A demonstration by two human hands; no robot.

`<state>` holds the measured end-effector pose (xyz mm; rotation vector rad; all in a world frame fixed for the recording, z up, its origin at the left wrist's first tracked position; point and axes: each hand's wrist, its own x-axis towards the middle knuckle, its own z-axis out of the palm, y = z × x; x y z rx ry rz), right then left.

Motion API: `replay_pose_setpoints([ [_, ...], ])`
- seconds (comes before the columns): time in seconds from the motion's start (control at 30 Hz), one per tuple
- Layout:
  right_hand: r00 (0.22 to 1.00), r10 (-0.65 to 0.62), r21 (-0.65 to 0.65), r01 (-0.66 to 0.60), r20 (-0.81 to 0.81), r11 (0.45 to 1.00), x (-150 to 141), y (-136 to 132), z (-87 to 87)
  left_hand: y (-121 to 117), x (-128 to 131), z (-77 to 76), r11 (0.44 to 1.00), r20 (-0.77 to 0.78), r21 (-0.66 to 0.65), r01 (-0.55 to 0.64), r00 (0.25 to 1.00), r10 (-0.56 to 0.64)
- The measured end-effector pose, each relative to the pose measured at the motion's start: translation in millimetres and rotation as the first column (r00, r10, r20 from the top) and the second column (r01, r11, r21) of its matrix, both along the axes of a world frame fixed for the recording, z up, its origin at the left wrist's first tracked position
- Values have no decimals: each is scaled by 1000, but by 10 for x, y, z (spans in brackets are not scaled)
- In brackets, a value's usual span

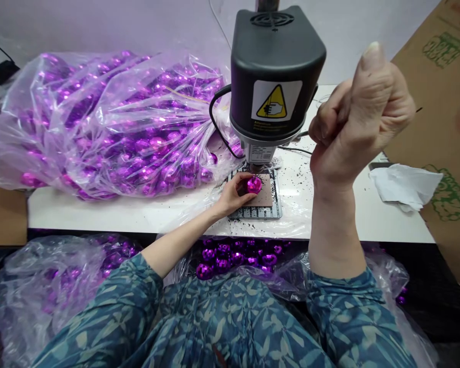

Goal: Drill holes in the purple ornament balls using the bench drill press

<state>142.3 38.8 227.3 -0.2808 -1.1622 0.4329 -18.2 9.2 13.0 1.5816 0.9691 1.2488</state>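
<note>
Left hand point(233, 195) is pinching shiny ball point(254, 185) by opposite sides, behind bench point(138, 214) front edge, likely light, slick, crushable; right hand point(364, 117) is fisting, contents unclear.

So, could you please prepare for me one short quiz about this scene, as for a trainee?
1. Multiple choice. What does the left hand hold under the black machine head with top vents?
A) a crumpled white sheet
B) a shiny magenta faceted ball
C) a thin black cable

2. True or false: the right hand is open, with all its fingers spread.

3. Fill the gap: the white warning label on the machine head shows a hand symbol in a ______ triangle.

Key: 1. B; 2. False, its fingers are curled in; 3. yellow.
</note>
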Motion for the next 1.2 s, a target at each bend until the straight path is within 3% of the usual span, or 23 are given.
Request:
replay_pose_setpoints([
  [0.13,1000,15,-3,-15,-14,1000,-2,9,-4,-70,71,-13,998,-31,49,-40,999,41],
  [0.33,1000,7,-4,-7,-20,1000,-5,-26,-12,-74,88,7,999,-1,-8,-54,999,54],
  [0.6,978,-208,-77,208,14,975,-69,-298,-171,-60,115,-61,998,60,1,-66,996,66],
  [0.8,980,-183,47,186,-76,981,-60,-291,-412,-45,111,-97,997,51,36,-69,996,67],
  [0.9,974,-216,137,224,-75,965,-33,-230,-516,-46,113,-96,996,44,39,-78,996,76],
  [1.03,986,-162,287,162,-24,944,-3,-165,-622,-55,117,-74,997,41,20,-74,996,74],
  [1.2,982,-179,354,187,-58,916,10,-90,-719,-64,113,-67,997,32,15,-82,996,81],
])
